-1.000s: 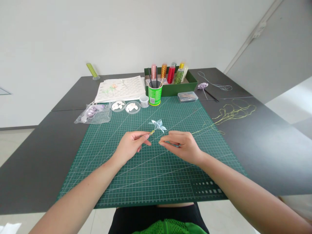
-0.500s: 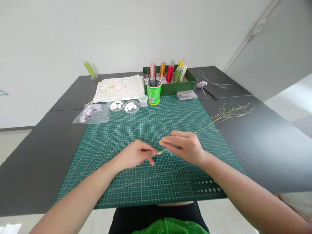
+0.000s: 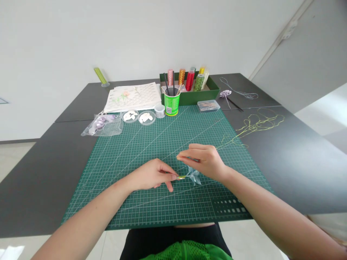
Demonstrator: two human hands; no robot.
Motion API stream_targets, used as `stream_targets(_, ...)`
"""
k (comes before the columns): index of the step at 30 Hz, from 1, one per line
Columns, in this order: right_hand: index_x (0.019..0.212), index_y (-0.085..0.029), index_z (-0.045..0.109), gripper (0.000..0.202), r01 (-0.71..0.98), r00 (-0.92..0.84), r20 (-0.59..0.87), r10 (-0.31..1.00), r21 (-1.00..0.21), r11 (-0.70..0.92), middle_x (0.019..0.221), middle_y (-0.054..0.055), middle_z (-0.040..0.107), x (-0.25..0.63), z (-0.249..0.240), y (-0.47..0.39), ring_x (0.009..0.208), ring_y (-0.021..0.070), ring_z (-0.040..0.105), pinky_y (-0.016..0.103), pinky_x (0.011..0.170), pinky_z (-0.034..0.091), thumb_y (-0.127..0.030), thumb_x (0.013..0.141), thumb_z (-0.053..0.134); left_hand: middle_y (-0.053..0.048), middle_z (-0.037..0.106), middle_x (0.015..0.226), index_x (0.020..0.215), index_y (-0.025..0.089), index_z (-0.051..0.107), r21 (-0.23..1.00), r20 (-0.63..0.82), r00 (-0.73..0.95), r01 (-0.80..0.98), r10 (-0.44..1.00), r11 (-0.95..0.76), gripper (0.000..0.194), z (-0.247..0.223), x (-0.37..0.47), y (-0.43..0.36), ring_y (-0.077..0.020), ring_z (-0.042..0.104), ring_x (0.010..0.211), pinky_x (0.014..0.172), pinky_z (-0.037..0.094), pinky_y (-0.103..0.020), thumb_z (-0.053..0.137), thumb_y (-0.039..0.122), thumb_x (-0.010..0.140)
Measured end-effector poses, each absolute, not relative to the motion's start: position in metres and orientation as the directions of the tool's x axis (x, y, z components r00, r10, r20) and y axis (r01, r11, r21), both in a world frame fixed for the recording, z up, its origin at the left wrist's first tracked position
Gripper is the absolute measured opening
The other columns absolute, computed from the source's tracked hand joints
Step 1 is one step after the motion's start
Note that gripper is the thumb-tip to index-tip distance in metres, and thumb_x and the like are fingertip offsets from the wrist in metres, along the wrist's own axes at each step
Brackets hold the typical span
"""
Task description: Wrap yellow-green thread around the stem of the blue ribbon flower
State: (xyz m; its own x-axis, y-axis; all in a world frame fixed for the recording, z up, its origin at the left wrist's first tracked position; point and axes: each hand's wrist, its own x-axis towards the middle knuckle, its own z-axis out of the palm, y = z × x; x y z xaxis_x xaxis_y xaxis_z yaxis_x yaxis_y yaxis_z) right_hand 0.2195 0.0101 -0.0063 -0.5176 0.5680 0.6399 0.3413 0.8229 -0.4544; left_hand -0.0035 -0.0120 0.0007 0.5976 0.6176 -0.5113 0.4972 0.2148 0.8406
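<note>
Above the green cutting mat [image 3: 151,213], my left hand [image 3: 154,175] pinches the yellow-green wrapped stem [image 3: 181,177] of a small pale-blue flower [image 3: 194,175]. The petals point right, below my right hand [image 3: 203,159]. The fingers of my right hand are pressed together at their tips; what they hold, if anything, is too small to make out. Yellow-green thread [image 3: 255,127] runs from behind my right hand to a loose tangle on the dark table at the right.
A green box [image 3: 199,97] with thread spools, a green cup [image 3: 171,104], two dishes of white pieces [image 3: 146,117], a clear case [image 3: 208,105], white sheets [image 3: 116,104] and a plastic bag [image 3: 108,128] stand or lie along the back.
My left hand has moved slightly down and right with the stem. More of the pale-blue petals now shows below my right hand, which has stayed nearly in place.
</note>
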Motion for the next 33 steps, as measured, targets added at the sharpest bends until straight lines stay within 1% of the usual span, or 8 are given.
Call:
stream_targets(8,0.090,-0.015,0.075,0.018,0.286,-0.547,0.689,0.476,-0.380,0.880,0.062,-0.001,0.059,0.220,0.000,0.005,0.051,0.0060,0.051,0.018,0.046,0.039,-0.021,0.098,0.060,-0.007,0.077,0.073,0.101,0.015,0.079,0.833,-0.526,0.596,0.505,0.607,0.226,0.038,0.002,-0.004,-0.009,-0.0078,0.035,0.042,0.042,0.027,-0.021,0.057,0.044,0.093)
stream_targets(13,0.094,-0.017,0.074,0.016,0.287,-0.559,0.707,0.433,-0.325,0.901,0.062,-0.002,0.058,0.220,0.003,0.002,0.051,0.0064,0.050,0.020,0.046,0.038,-0.021,0.099,0.059,-0.008,0.076,0.073,0.099,0.014,0.079,0.827,-0.547,0.595,0.493,0.589,0.271,0.040,0.004,-0.005,-0.007,-0.0075,0.035,0.042,0.042,0.028,-0.022,0.057,0.047,0.094)
stream_targets(18,0.095,-0.017,0.073,0.016,0.271,-0.565,0.709,0.423,-0.325,0.906,0.062,-0.002,0.058,0.220,0.004,0.001,0.050,0.0063,0.049,0.020,0.045,0.037,-0.021,0.099,0.058,-0.006,0.074,0.068,0.096,0.014,0.077,0.837,-0.541,0.607,0.451,0.582,0.309,0.040,0.002,-0.007,-0.006,-0.0069,0.032,0.041,0.042,0.024,-0.024,0.059,0.049,0.092)
stream_targets(22,0.097,-0.017,0.073,0.014,0.258,-0.562,0.711,0.423,-0.336,0.906,0.063,-0.002,0.057,0.221,0.005,0.000,0.051,0.0064,0.049,0.020,0.046,0.038,-0.021,0.099,0.059,0.000,0.063,0.059,0.088,0.015,0.073,0.832,-0.555,0.588,0.412,0.589,0.372,0.040,0.004,-0.007,-0.004,-0.0064,0.032,0.042,0.042,0.022,-0.023,0.060,0.052,0.091)
stream_targets(25,0.097,-0.016,0.073,0.012,0.258,-0.556,0.713,0.427,-0.341,0.904,0.063,-0.002,0.057,0.221,0.005,-0.001,0.051,0.0066,0.049,0.021,0.046,0.037,-0.019,0.098,0.061,0.002,0.058,0.057,0.086,0.015,0.070,0.821,-0.570,0.560,0.397,0.601,0.409,0.038,0.006,-0.008,-0.003,-0.0060,0.031,0.043,0.043,0.021,-0.022,0.061,0.052,0.091)
stream_targets(29,0.097,-0.017,0.073,0.014,0.274,-0.552,0.715,0.430,-0.332,0.903,0.063,-0.002,0.058,0.221,0.005,0.000,0.051,0.0067,0.049,0.021,0.046,0.037,-0.021,0.099,0.059,0.002,0.059,0.058,0.086,0.015,0.071,0.821,-0.571,0.571,0.409,0.590,0.399,0.039,0.005,-0.008,-0.002,-0.0061,0.033,0.044,0.043,0.021,-0.022,0.060,0.052,0.092)
stream_targets(33,0.092,-0.015,0.073,0.016,0.290,-0.534,0.730,0.427,-0.316,0.903,0.061,-0.002,0.057,0.219,0.006,0.001,0.051,0.0065,0.049,0.020,0.046,0.038,-0.020,0.099,0.059,0.000,0.063,0.060,0.088,0.014,0.074,0.834,-0.551,0.595,0.422,0.586,0.355,0.040,0.002,-0.006,-0.004,-0.0061,0.034,0.044,0.043,0.023,-0.022,0.059,0.051,0.093)
